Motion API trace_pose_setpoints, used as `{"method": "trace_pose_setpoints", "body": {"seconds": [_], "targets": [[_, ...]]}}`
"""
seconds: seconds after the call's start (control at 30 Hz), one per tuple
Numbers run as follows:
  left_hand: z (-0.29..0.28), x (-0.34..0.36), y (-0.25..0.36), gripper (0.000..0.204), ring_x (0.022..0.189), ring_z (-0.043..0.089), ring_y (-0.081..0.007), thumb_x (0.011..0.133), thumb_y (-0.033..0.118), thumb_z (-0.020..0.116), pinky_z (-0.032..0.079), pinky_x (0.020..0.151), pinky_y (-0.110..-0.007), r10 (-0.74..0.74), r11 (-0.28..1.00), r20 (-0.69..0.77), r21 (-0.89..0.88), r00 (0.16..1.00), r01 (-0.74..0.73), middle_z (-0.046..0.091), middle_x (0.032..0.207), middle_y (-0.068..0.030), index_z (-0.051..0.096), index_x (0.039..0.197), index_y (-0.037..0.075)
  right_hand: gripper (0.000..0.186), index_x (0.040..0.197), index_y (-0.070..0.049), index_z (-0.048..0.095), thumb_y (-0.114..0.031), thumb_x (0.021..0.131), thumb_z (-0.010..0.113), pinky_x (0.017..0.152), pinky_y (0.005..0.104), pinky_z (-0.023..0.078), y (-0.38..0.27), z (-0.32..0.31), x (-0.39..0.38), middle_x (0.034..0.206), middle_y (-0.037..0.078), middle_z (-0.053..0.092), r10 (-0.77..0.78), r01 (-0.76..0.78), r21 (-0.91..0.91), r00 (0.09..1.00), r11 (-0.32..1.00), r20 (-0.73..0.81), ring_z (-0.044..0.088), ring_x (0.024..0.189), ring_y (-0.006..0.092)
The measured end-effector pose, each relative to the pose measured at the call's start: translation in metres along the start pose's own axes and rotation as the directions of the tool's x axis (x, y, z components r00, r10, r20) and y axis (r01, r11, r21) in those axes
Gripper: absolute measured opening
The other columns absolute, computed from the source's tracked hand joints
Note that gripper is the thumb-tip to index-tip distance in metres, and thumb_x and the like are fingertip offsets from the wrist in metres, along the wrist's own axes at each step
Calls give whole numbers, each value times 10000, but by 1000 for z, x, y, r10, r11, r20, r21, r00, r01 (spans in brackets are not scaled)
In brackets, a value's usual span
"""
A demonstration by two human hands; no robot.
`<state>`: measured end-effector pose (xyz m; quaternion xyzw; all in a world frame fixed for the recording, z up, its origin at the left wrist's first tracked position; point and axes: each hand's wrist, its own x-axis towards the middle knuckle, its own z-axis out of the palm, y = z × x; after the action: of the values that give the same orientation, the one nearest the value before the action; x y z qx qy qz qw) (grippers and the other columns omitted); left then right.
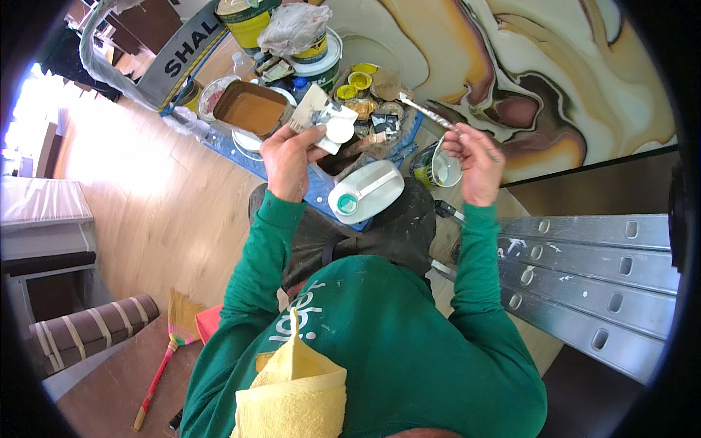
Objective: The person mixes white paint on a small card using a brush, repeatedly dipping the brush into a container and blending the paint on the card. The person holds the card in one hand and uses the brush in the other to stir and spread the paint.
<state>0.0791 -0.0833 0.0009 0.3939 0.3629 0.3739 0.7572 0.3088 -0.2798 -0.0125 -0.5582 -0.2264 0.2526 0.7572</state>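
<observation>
My left hand pinches a smeared white card with a white round patch at its right side. Whether that patch is paint or a lid, I cannot tell. Between the fingers of my right hand is a thin paintbrush, its whitened tip pointing up and left, apart from the card. Below the card, a white plastic jug with a green cap lies near my lap. A tub of brown paint stands left of the card. Small open yellow pots and stained lids cluster beyond it.
Under the pots is a blue platform. Paint buckets stand behind, and a white bucket sits below my right hand. A large marbled panel rises ahead. To the right lies a metal ladder; a broom rests at lower left.
</observation>
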Motion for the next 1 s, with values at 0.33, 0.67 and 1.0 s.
{"method": "trace_pose_setpoints", "body": {"seconds": [0.33,0.67,1.0], "targets": [[24,-4,-7,179,816,708,-240,825,-46,670,618,697,-307,-22,996,59,87,998,17,682,966,-175,609,977,-118,182,1005,71,699,-37,904,594,666,277,540,-74,54,-20,868,164,707,-23,108,-237,942,965,333,677,734,184],[29,-8,-13,233,795,706,-229,816,-48,674,610,686,-306,-37,987,61,157,997,27,688,968,-159,630,1035,-112,171,980,62,705,-46,896,601,660,262,531,-67,58,-13,834,121,706,84,77,-350,903,933,422,656,720,142],[31,-6,-24,108,615,596,-133,763,-33,715,516,539,-260,-30,990,37,135,999,25,608,753,-67,626,818,-57,162,949,38,714,-64,876,612,633,243,508,-97,62,-3,811,89,706,78,170,-461,879,871,470,637,695,111]]}}
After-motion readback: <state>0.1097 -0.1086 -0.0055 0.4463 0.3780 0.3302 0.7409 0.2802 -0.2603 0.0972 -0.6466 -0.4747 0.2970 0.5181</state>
